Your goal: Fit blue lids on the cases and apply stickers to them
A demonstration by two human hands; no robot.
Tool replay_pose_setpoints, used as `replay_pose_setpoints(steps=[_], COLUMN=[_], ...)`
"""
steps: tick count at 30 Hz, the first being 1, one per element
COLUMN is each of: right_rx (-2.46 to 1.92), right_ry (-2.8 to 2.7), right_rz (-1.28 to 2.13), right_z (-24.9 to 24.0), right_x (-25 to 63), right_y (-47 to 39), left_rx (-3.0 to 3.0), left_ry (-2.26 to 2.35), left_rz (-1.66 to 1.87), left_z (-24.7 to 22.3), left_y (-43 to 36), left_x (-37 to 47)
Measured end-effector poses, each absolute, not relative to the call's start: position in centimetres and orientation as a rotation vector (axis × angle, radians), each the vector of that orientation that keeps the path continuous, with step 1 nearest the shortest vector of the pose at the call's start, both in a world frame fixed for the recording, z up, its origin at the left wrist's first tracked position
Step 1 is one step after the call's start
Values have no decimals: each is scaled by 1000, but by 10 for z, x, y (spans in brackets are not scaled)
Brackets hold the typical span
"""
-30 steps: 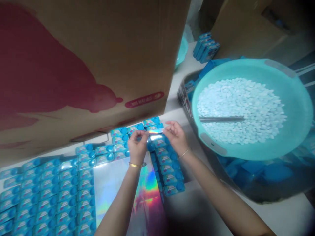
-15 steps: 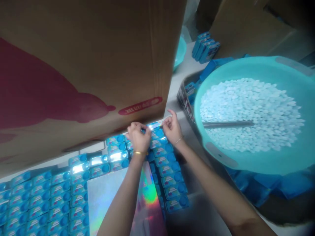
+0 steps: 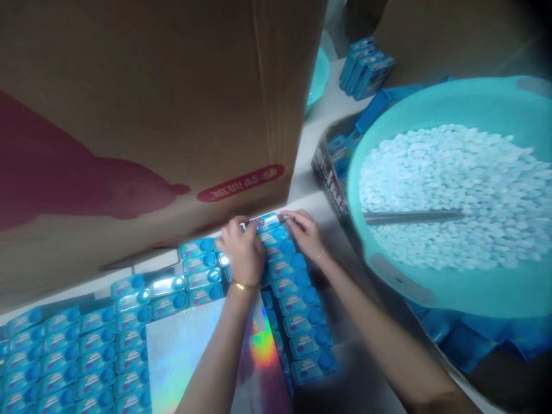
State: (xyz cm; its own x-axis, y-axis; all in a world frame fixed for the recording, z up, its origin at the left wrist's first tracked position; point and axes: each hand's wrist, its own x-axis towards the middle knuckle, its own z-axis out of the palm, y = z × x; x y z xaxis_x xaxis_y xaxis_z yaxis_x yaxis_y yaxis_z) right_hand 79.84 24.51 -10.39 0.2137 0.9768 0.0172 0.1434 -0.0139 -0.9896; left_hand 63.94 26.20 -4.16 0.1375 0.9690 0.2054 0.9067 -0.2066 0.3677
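Observation:
A small blue box [image 3: 269, 222] with a shiny top lies between my hands at the far end of a column of like boxes. My left hand [image 3: 241, 247], with a gold bangle at the wrist, is curled at its left end, thumb against the box; the other fingertips are partly hidden. At the right end of that box, my right hand [image 3: 305, 233] pinches with thumb and forefinger; what lies between them is too small to make out. Below my left forearm is a shiny rainbow-coloured sheet [image 3: 185, 345], lying over some of the boxes.
Rows of blue boxes [image 3: 58, 359] fill the lower left. A big brown carton [image 3: 150, 75] stands behind my hands. On the right, a turquoise basin [image 3: 448, 296] holds white pellets [image 3: 457, 184] and a grey metal bar [image 3: 414, 217]. Several blue boxes [image 3: 366, 69] stand behind.
My right hand's fingers have come down and closed at the right end of the box. My left hand has turned slightly, still at the left end. The view has shifted a little.

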Motion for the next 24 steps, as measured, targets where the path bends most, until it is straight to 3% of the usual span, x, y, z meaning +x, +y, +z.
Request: replay_pose_setpoints(steps=[12,16,24], right_rx=[-1344,-1579,-1540], right_ry=[-1525,-1300,-1638], right_rz=[990,698,767], right_z=[-126,-92,-27], right_x=[821,822,749], right_y=[246,221,142], left_rx=[2283,2287,2342], left_ry=[1707,1540,1373], left_rz=[510,544,213], left_z=[-41,-18,-10], left_y=[253,235,167], left_x=[635,600,530])
